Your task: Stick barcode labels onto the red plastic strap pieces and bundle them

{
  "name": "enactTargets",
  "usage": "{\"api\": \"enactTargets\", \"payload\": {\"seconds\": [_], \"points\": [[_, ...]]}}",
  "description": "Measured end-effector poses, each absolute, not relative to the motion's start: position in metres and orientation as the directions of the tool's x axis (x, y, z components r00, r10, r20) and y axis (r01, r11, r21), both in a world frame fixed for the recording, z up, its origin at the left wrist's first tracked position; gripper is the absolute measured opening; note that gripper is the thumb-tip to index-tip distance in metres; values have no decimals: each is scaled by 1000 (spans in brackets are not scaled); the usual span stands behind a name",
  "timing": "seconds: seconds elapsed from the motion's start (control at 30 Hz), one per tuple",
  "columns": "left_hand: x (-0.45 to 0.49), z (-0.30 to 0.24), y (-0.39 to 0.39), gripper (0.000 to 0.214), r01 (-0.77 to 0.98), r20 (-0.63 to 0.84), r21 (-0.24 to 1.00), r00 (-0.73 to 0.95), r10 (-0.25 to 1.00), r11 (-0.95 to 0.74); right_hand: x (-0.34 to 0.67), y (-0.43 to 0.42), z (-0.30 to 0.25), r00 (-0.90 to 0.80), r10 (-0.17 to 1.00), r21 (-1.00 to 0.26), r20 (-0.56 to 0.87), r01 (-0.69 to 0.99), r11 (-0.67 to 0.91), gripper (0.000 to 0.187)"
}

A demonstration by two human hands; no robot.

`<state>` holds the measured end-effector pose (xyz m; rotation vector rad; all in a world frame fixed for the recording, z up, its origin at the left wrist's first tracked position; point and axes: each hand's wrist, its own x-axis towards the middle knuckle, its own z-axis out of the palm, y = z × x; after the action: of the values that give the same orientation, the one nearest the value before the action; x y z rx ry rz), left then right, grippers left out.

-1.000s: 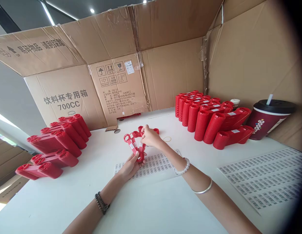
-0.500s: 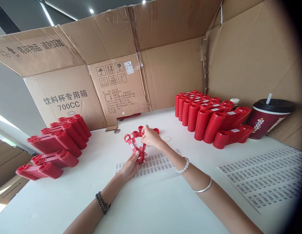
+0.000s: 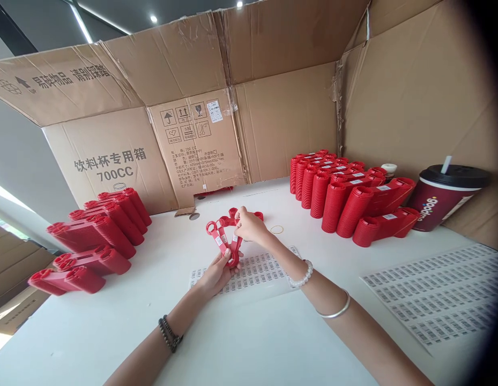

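My left hand [image 3: 216,274] is shut on the lower end of a bundle of red plastic strips [image 3: 222,236], which have ring-shaped ends and small white barcode labels. My right hand [image 3: 251,225] pinches the top of the same bundle, with its fingers on the red strips near the far ring ends. Part of the bundle is hidden behind my fingers. A tan rubber band [image 3: 276,229] lies on the table just right of my right hand, not touching it.
Stacks of ribbed red plastic pieces [image 3: 333,206] stand at the right and others [image 3: 99,236] lie at the left on the white table [image 3: 249,332]. Barcode label sheets [image 3: 243,273] lie under my hands and at the right. A dark red lidded cup [image 3: 445,198] stands before the cardboard box walls [image 3: 192,150].
My hands hold nearly the same pose on the bundle. The whole view has shifted slightly with my head.
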<state>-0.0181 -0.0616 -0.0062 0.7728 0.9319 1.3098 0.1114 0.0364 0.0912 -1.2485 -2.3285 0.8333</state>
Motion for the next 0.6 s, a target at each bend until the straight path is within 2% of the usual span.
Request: {"api": "enactTargets", "payload": {"seconds": [0.33, 0.6], "points": [[-17, -4, -63, 29, -445, -124, 888, 14, 992, 117, 110, 37, 90, -546, 836, -621, 50, 639, 454, 35], [-16, -3, -64, 28, -449, -127, 886, 3, 992, 115, 109, 35, 88, -568, 813, -498, 127, 672, 548, 33]]}}
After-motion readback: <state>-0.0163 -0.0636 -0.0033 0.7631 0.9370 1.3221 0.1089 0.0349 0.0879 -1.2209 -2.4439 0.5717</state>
